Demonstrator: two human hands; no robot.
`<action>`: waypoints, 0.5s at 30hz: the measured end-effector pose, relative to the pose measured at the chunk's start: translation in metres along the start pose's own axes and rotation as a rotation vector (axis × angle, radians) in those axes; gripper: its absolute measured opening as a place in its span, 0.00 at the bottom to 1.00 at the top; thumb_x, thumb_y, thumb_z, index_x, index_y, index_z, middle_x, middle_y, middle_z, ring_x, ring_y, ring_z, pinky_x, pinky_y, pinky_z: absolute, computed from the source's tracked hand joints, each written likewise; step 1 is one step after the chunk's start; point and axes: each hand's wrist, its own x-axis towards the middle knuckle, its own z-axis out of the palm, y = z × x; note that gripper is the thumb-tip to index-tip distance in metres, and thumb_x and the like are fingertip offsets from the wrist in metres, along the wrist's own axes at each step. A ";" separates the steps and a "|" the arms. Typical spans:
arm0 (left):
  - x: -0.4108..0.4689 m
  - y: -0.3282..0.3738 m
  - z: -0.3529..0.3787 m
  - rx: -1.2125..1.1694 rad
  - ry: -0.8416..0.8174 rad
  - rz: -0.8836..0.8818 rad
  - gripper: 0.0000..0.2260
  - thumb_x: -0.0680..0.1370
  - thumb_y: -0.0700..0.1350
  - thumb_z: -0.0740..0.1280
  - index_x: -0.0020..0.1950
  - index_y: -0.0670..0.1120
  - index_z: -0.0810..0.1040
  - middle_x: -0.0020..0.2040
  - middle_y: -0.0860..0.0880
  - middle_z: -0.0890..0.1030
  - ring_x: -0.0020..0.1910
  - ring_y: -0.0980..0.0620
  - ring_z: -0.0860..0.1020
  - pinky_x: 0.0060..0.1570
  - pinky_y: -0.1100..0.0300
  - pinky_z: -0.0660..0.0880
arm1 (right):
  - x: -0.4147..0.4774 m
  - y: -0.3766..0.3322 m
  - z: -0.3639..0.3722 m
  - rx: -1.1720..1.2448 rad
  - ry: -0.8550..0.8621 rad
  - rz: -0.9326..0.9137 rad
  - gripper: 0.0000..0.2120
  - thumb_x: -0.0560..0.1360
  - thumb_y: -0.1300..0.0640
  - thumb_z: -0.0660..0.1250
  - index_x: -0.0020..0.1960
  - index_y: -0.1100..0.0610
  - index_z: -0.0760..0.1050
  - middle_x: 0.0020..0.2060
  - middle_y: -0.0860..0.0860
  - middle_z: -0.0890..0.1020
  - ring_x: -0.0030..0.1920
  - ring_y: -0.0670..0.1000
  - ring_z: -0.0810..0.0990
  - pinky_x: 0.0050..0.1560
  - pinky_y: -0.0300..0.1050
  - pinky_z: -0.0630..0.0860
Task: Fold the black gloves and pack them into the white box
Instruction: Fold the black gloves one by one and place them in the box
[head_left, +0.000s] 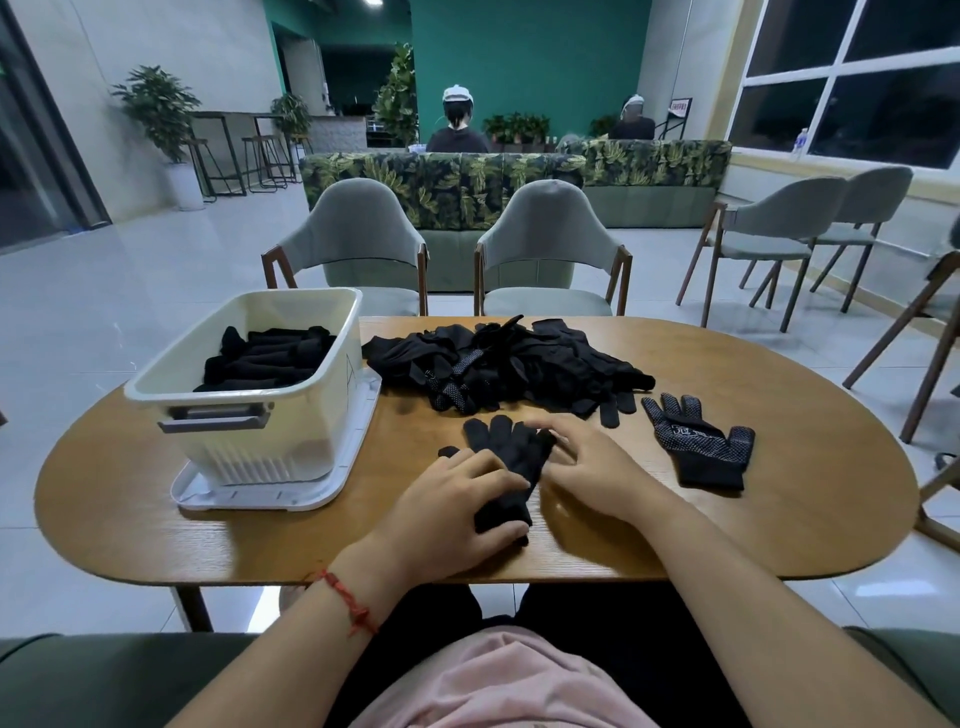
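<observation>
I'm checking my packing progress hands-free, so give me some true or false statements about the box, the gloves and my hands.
1. The white box already holds folded gloves. True.
2. The white box stands directly on the wooden table. False: it stands on a white tray.
3. Both hands are on one glove. True: the left hand and the right hand both touch the front glove.
4. The dotted glove lies on top of the pile. False: it lies alone on the table, to the right of the pile.
5. The white box is to the right of the pile. False: it is to the left.
</observation>
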 end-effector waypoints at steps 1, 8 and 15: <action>0.003 0.000 0.003 0.020 -0.012 0.022 0.18 0.81 0.65 0.67 0.67 0.59 0.80 0.59 0.60 0.76 0.56 0.57 0.73 0.57 0.59 0.72 | -0.002 0.000 0.000 -0.062 -0.035 -0.023 0.30 0.75 0.54 0.72 0.75 0.41 0.73 0.71 0.38 0.76 0.73 0.40 0.72 0.76 0.48 0.70; 0.001 -0.007 0.013 -0.009 -0.001 0.085 0.11 0.84 0.59 0.65 0.58 0.58 0.85 0.56 0.60 0.79 0.52 0.56 0.75 0.51 0.53 0.77 | -0.002 -0.004 -0.001 -0.186 -0.065 -0.008 0.33 0.75 0.49 0.72 0.78 0.39 0.68 0.77 0.41 0.71 0.76 0.44 0.68 0.78 0.51 0.67; 0.001 -0.004 0.013 -0.049 0.056 0.084 0.11 0.86 0.54 0.64 0.56 0.52 0.84 0.56 0.56 0.80 0.49 0.55 0.75 0.50 0.55 0.77 | 0.001 -0.002 0.004 -0.243 -0.032 0.002 0.36 0.76 0.41 0.72 0.81 0.41 0.64 0.80 0.38 0.64 0.79 0.44 0.65 0.79 0.51 0.66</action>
